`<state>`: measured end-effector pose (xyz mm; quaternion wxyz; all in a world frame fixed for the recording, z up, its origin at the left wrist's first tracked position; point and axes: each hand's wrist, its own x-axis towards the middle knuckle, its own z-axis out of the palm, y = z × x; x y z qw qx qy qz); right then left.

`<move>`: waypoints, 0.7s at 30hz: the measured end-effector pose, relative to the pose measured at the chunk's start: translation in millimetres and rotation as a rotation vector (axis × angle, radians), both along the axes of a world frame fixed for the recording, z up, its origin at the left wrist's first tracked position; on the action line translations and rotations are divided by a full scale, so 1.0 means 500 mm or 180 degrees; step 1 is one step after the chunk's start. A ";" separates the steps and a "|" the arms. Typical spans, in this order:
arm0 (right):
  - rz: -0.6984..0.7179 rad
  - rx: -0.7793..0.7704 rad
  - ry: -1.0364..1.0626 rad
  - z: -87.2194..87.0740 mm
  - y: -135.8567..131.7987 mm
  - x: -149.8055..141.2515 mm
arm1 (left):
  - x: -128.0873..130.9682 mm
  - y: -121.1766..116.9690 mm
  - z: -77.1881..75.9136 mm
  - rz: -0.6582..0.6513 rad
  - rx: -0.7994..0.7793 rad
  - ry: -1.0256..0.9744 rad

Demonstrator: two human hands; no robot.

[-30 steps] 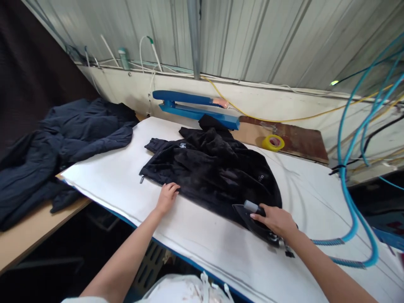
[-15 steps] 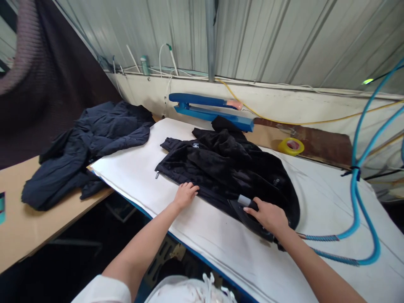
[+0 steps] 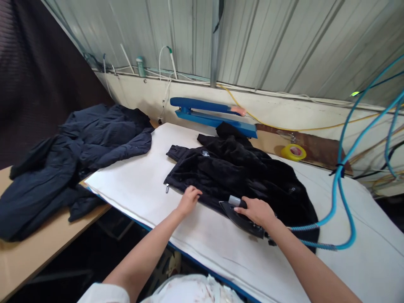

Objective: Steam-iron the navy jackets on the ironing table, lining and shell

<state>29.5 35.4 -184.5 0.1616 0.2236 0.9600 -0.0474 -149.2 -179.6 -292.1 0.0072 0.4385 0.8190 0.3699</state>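
A black plush jacket [image 3: 240, 168] lies spread on the white padded ironing table [image 3: 202, 240], with its zip pull [image 3: 167, 188] at the near left corner. My left hand [image 3: 189, 200] grips the jacket's near edge, fingertips closed on the fabric. To the right of it, my right hand [image 3: 257, 210] is wrapped around the handle of a black steam iron [image 3: 241, 221]. The iron rests along that same edge, its tip pointing left towards my left hand. Its soleplate is hidden from me. Blue hoses [image 3: 350, 219] run from the iron's back and rise at the right.
Another dark padded jacket [image 3: 104, 139] is heaped on a wooden table [image 3: 63, 235] at the left. Behind the ironing table stand a blue sleeve board [image 3: 205, 104] and a yellow tape roll [image 3: 293, 152]. A yellow cable [image 3: 284, 128] runs along the wall.
The iron has slid left along the jacket's edge, closer to my left hand, and the hoses followed. My left hand keeps its hold on the edge. The view has shifted slightly.
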 end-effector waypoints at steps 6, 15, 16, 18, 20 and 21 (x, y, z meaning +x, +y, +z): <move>-0.0044 0.0100 -0.0034 0.004 -0.082 -0.102 | -0.226 -0.086 0.036 0.1720 0.0095 -0.1093; -0.0193 0.0109 0.0049 -0.008 -0.186 -0.210 | -0.381 -0.031 0.057 0.0370 -0.0628 -0.2855; -0.0211 0.0109 0.0044 -0.009 -0.194 -0.217 | -0.380 -0.020 0.056 0.0122 -0.0732 -0.2694; -0.0238 0.0117 0.0017 -0.009 -0.207 -0.228 | -0.375 -0.004 0.052 -0.0089 -0.0779 -0.2169; -0.0286 0.0136 -0.0041 -0.009 -0.215 -0.236 | -0.372 -0.002 0.045 0.0075 -0.0655 -0.1740; -0.0318 0.0140 -0.0071 -0.008 -0.218 -0.239 | -0.372 -0.008 0.041 0.0200 -0.0612 -0.1627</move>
